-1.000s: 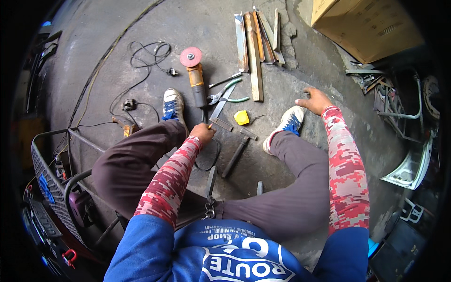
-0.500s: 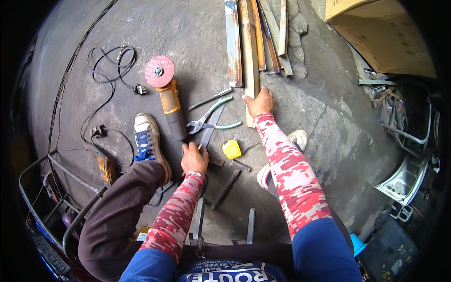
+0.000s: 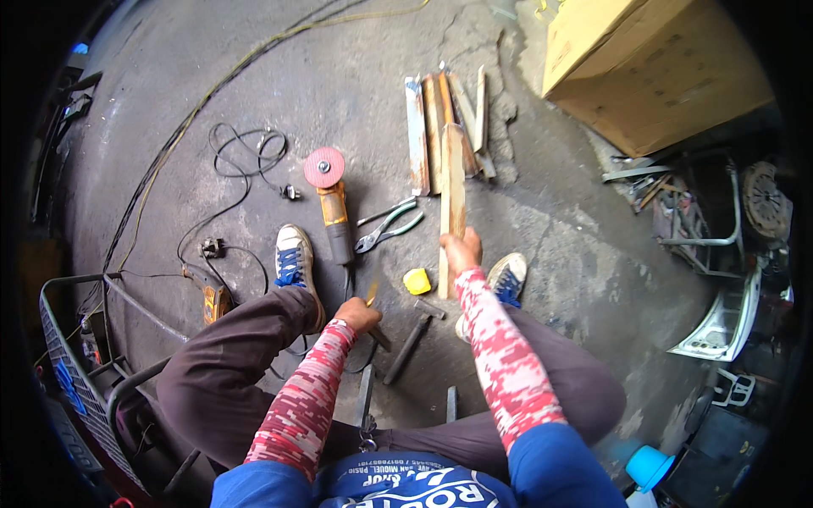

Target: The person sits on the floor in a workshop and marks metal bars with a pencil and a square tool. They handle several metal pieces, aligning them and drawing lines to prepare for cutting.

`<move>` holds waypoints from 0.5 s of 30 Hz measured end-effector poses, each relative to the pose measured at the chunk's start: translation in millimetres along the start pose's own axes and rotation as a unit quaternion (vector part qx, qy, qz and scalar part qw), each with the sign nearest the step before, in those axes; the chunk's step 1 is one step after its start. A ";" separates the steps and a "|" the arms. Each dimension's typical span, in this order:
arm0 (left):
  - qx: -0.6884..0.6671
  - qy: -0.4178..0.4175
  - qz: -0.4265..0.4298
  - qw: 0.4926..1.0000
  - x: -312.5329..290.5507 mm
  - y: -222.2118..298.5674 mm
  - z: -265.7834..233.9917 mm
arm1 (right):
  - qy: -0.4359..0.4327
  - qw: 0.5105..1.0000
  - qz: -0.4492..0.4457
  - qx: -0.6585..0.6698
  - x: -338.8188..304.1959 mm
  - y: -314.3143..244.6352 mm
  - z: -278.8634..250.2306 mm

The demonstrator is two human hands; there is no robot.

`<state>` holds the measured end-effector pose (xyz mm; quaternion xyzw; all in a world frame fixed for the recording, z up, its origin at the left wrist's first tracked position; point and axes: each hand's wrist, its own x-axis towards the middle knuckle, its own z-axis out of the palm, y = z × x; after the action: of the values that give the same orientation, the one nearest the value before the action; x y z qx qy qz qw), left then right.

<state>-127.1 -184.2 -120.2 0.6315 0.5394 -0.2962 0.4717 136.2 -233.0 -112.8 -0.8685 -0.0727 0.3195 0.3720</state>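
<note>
My right hand [image 3: 461, 251] is closed around the lower part of a long, tan, rust-stained metal bar [image 3: 451, 169], raised with its far end over other bars. My left hand [image 3: 357, 315] is closed on what looks like a try square [image 3: 382, 339]; its narrow blade points up past my fingers, and part is hidden by the hand. Between my hands lie a yellow tape measure [image 3: 416, 281] and a hammer [image 3: 407, 349] with a dark handle. Beyond my left hand, slip-joint pliers [image 3: 391, 230] with pale green grips lie beside an angle grinder [image 3: 335, 212] with a red disc.
Several rusty metal bars [image 3: 417, 144] lie ahead on the concrete floor. Cords [image 3: 246, 169] and a second yellow tool [image 3: 215, 303] are at left, near a metal rack [image 3: 80, 381]. A cardboard box [image 3: 644, 76], scrap metal [image 3: 720, 229] and a blue container [image 3: 649, 467] stand at right.
My right hand has drawn the bar nearer and lifted it off the pile. My left hand has picked up the try square from beside the pliers. The view has shifted.
</note>
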 end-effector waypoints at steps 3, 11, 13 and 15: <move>-0.001 0.078 0.023 0.997 -37.4 7.3 -28.4 | 0.065 0.991 -0.086 0.073 -69.6 -5.7 -27.4; -0.457 0.103 0.362 0.806 -250.0 15.7 -93.0 | 0.184 0.884 -0.353 0.244 -191.6 -65.3 -111.3; -0.480 0.114 0.374 0.785 -303.3 6.7 -100.4 | 0.209 0.865 -0.397 0.225 -209.0 -86.1 -143.7; -0.495 0.106 0.428 0.749 -344.9 -8.5 -106.3 | 0.251 0.841 -0.453 0.156 -223.2 -106.9 -186.1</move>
<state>-233.3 -225.7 222.3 0.5020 0.3304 0.3140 0.7350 86.2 -349.6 169.6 -0.7199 -0.3111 -0.1058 0.6113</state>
